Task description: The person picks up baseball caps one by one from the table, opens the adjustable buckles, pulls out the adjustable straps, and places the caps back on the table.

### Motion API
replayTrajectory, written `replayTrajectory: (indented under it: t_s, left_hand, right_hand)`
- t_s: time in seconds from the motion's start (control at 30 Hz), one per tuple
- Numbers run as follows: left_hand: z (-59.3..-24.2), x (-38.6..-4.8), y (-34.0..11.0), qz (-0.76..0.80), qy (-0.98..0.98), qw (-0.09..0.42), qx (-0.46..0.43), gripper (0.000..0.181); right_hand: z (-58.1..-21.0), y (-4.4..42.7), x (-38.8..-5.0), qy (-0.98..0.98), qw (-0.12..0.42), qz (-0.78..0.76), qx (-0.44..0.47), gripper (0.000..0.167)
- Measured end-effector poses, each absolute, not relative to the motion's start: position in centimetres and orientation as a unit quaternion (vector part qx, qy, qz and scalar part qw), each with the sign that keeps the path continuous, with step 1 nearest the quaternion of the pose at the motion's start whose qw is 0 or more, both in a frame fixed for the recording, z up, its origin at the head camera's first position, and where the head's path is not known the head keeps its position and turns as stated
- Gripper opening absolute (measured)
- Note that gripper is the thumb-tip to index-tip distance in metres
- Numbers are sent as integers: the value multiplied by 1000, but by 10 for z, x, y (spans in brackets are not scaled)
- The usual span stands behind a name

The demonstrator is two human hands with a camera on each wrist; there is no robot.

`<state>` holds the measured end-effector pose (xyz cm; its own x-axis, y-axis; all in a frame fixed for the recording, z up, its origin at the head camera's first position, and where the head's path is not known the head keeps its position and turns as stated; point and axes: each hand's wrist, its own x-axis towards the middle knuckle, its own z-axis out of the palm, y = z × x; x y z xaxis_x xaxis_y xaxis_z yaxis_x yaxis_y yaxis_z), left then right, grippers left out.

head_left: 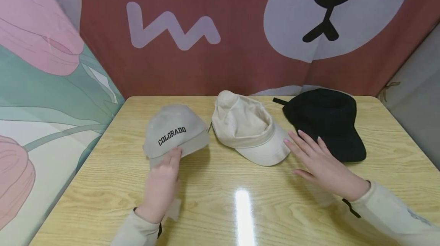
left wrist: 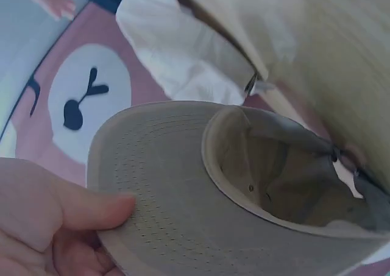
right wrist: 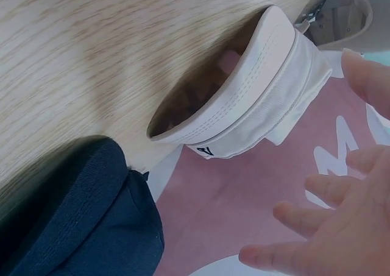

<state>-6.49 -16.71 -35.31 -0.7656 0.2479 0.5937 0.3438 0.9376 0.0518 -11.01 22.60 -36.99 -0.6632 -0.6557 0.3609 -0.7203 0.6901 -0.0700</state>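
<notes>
A grey baseball cap (head_left: pixel 172 127) lettered COLORADO is at the left of the table. My left hand (head_left: pixel 164 185) pinches its brim (left wrist: pixel 164 166), with the thumb on the brim's underside in the left wrist view; the front of the cap looks tipped up. Beside it in the middle lies a cream cap (head_left: pixel 240 123), its crown partly caved in and its brim toward the front right. Over the table, near the cream brim and in front of a black cap (head_left: pixel 323 120), my right hand (head_left: pixel 319 165) spreads its fingers and holds nothing.
The wooden table (head_left: pixel 213 207) has its back edge against a brown cloth (head_left: pixel 172 66) printed with a bear's face. Flower-patterned cloth (head_left: pixel 51 97) hangs on the left, and a grey surface (head_left: pixel 416 97) stands at the right. The black cap's strap points left.
</notes>
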Motion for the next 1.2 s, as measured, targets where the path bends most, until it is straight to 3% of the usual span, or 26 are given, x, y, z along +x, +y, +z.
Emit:
replayTrajectory:
  t_s: [0.27, 0.43, 1.2]
  left_hand:
    - [-343, -68, -178, -147, -901, 386, -134, 38]
    - [-339, -68, -183, -184, -884, 412, -122, 31]
    - [-327, -63, -184, -317, -827, 459, -71, 20]
  right_hand:
    - [-371, 226, -111, -901, 165, 101, 388, 75]
    - [-370, 224, -111, -899, 170, 104, 389, 74]
    - [-368, 217, -113, -903, 148, 104, 389, 75]
